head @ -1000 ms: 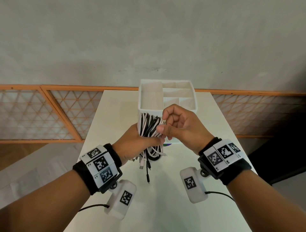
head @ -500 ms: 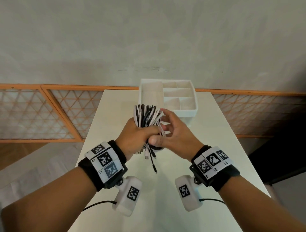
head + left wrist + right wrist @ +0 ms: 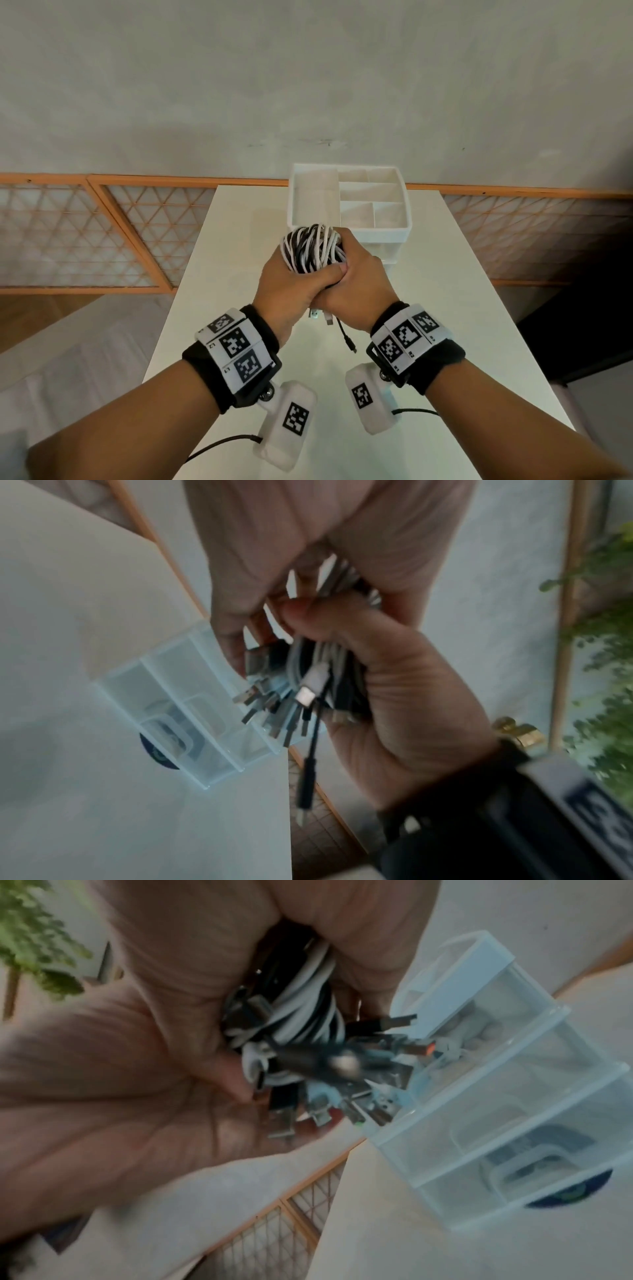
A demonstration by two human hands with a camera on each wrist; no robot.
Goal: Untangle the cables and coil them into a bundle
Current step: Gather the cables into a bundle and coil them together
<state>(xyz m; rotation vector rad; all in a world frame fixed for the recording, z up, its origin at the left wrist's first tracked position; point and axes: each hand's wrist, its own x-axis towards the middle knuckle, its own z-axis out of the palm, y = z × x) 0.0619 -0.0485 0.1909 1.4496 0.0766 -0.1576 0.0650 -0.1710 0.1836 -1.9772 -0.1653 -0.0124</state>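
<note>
A thick coil of black and white cables [image 3: 310, 248] is held upright above the white table [image 3: 212, 274]. My left hand [image 3: 291, 284] grips its lower part from the left. My right hand [image 3: 356, 284] wraps round the same bundle from the right, fingers over the coil's top. Plug ends hang below the two hands, among them a black one [image 3: 347, 341]. The left wrist view shows the connectors [image 3: 294, 696] fanning out under my fingers. In the right wrist view the cable loops [image 3: 301, 1010] sit deep in my palm.
A translucent white organiser box [image 3: 349, 202] with several compartments and drawers stands on the table just beyond the hands. A wooden lattice railing [image 3: 102, 233] runs behind the table. Green plant leaves [image 3: 606, 647] show at the wrist views' edges.
The right hand has gone from pinching the coil's upper loops to wrapping fully round the bundle. Both hands have drawn closer together and slightly toward me.
</note>
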